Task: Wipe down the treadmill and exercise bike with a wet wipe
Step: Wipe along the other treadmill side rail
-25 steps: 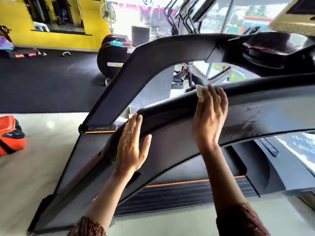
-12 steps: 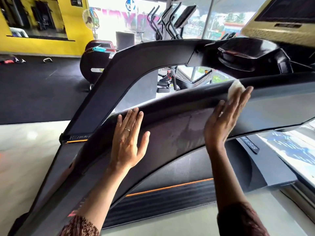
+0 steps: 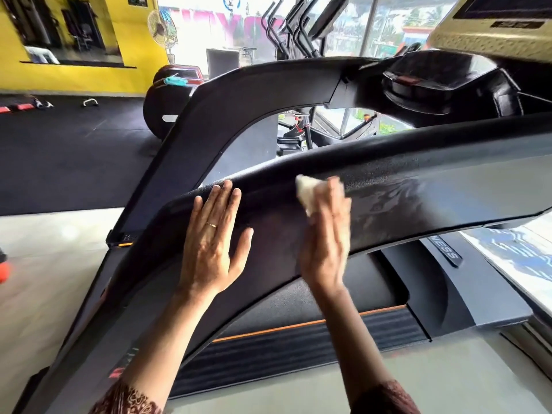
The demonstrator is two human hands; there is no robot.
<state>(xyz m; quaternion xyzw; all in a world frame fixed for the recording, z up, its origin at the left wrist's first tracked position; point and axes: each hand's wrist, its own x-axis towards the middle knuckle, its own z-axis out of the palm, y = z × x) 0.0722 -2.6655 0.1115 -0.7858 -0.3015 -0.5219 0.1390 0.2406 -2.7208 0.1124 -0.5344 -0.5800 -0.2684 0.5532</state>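
Head: wet wipe [image 3: 306, 192] against treadmill [image 3: 418, 186] (lettered "NESS").

Crumpled white wipe [image 3: 306, 195] lies against black treadmill rail [image 3: 418, 177].

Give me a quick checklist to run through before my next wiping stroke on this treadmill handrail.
1. Wet wipe pressed on the near handrail under the right hand: ok.
2. Left hand flat on the rail, apart from the wipe: ok.
3. Wet streaks right of the wipe, so that stretch is covered: ok.
4. Rail beneath the left hand wiped: cannot tell.
5. Far handrail wiped: cannot tell.
6. Wipe clean enough to continue: cannot tell, it is blurred.
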